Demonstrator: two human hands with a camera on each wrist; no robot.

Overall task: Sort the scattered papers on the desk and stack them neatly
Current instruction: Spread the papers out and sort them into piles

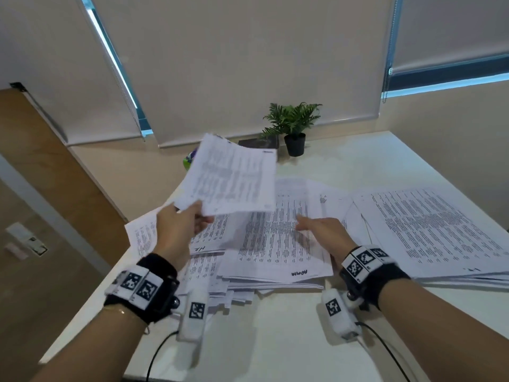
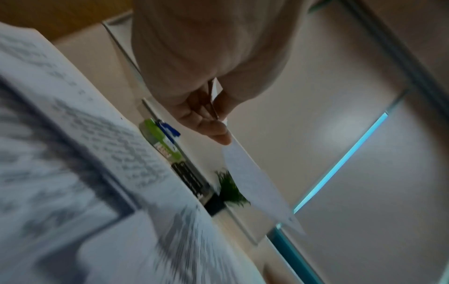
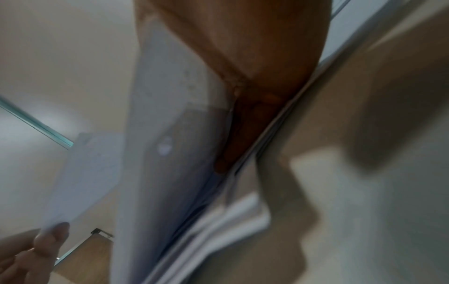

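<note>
Above the left part of the desk (image 1: 316,354), a few printed sheets (image 1: 234,177) are lifted clear of the surface, pinched at their near corner between thumb and fingers of the left hand (image 1: 181,224). Beneath them a loose, fanned pile of papers (image 1: 275,244) lies in the middle of the desk, and the right hand (image 1: 322,226) rests on it with fingers stretched out flat, holding nothing. A tidier stack (image 1: 435,230) sits to the right, its edge overlapping the pile. At the far edge stand a small potted plant (image 1: 294,128) and a dark box (image 1: 260,143)
</note>
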